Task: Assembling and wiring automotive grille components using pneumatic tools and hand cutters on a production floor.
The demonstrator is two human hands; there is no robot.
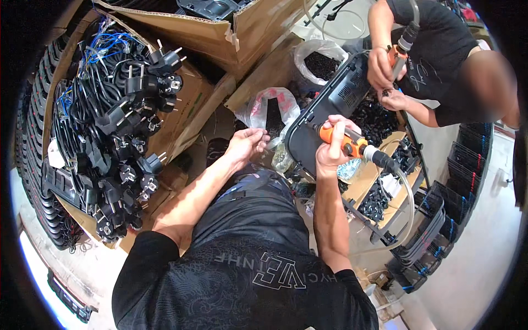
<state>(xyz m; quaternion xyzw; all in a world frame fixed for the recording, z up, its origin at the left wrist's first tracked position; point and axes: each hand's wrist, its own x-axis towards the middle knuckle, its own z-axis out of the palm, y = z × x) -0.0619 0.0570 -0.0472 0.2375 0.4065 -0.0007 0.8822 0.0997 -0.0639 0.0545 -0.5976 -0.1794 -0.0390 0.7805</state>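
The right hand [331, 144] is wrapped tight around an orange-and-black plastic pneumatic screwdriver [352, 144], its tip on a matte black plastic panel [316, 129]. The left hand [246, 144], fingers loosely curled, hovers beside a crinkled clear plastic bag of small black screws [269, 113].

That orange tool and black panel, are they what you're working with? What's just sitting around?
In use:
right hand
orange screwdriver
black panel
left hand
clear bag

Lying about:
black power cords
cardboard box
co-worker's hands
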